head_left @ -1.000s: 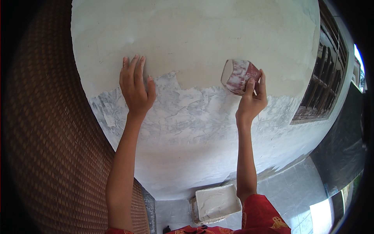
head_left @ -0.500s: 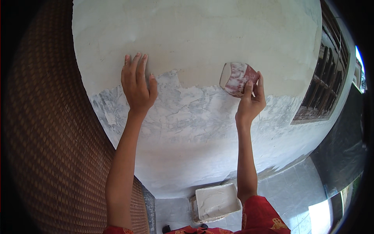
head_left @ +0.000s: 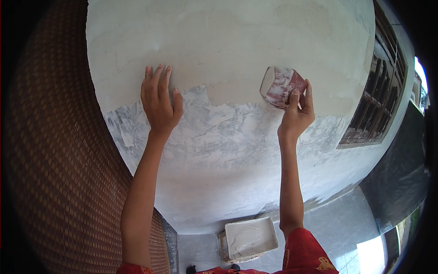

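My right hand [head_left: 296, 114] pinches a reddish-brown putty scraper [head_left: 284, 86] between thumb and fingers. White putty is smeared over the scraper's face, and its left edge lies at the wall [head_left: 219, 50]. Farther left, my left hand [head_left: 160, 102] rests on the same wall with its fingers stretched out, holding nothing. Cream-coloured coating covers the upper wall. A rough grey-and-white patchy band [head_left: 223, 123] runs across below it, between my forearms.
On the grey tiled floor [head_left: 200, 246] below stands a rectangular tub of white putty [head_left: 251, 238]. A woven brown panel [head_left: 59, 137] borders the left side. To the right are a dark-framed barred window [head_left: 378, 98] and a dark sheet [head_left: 399, 169].
My right hand has moved slightly up and to the right with the scraper. The left hand stays at about the same spot on the wall. The whole view has shifted a little.
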`<action>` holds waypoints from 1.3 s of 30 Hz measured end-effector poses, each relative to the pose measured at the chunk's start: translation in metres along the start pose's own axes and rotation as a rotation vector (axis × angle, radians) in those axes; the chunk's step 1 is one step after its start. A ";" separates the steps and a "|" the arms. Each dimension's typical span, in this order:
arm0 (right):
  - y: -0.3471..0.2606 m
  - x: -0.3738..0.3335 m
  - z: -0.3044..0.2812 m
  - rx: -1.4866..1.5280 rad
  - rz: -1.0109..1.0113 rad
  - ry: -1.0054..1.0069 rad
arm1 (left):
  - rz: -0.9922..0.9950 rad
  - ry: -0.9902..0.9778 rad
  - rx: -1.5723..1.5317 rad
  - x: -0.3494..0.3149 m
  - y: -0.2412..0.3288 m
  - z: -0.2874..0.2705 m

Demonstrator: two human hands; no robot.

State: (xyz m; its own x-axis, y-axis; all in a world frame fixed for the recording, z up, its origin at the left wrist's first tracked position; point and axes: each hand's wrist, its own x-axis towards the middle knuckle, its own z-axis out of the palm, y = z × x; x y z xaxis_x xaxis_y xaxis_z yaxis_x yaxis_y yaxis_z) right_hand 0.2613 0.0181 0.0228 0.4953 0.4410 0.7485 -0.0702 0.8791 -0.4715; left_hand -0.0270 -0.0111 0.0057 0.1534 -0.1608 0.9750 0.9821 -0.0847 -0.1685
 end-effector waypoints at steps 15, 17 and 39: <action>0.003 -0.017 -0.016 0.062 0.039 0.064 | 0.015 -0.028 -0.022 0.001 0.003 0.001; -0.009 -0.020 -0.010 0.108 0.023 0.064 | 0.014 -0.046 -0.020 0.001 0.005 0.002; 0.013 -0.051 0.010 -0.064 0.107 -0.109 | 0.004 0.027 -0.005 -0.001 -0.002 0.004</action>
State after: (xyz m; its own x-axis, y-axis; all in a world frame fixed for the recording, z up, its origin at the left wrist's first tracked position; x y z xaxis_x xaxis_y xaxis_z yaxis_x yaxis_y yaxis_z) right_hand 0.2261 0.0094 -0.0168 0.3908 0.5516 0.7369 -0.0606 0.8143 -0.5773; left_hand -0.0292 -0.0071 0.0054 0.1540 -0.1876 0.9701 0.9809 -0.0887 -0.1729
